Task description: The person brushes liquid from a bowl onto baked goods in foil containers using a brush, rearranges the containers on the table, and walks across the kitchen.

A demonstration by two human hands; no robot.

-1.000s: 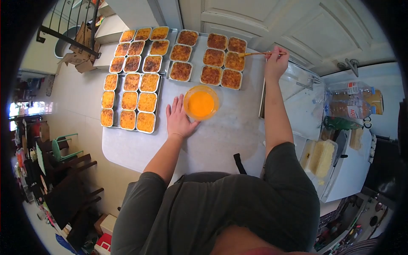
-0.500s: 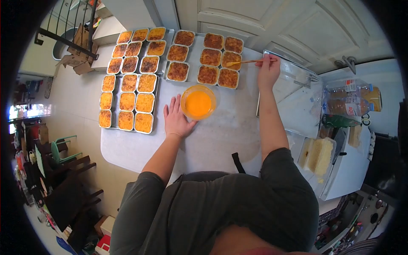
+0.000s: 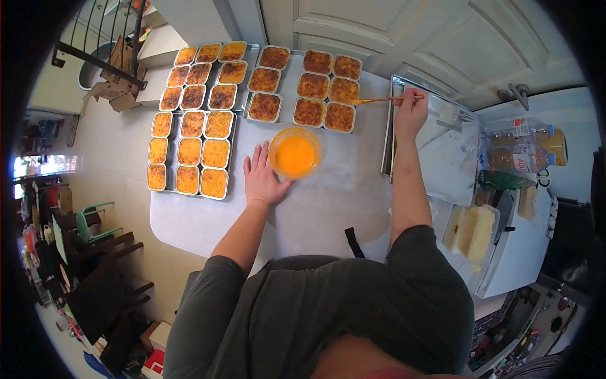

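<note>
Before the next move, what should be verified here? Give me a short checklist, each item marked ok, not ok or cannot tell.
1. Slim brown-handled brush gripped in the right hand: ok.
2. Brush clear of the square, silver-rimmed tins of browned food: not ok; its tip overlaps the rightmost ones in view.
3. Brush touching the food: cannot tell from above.
4. Clear round bowl upright, holding bright orange liquid: ok.
5. Left hand flat on the pale table: ok.
</note>
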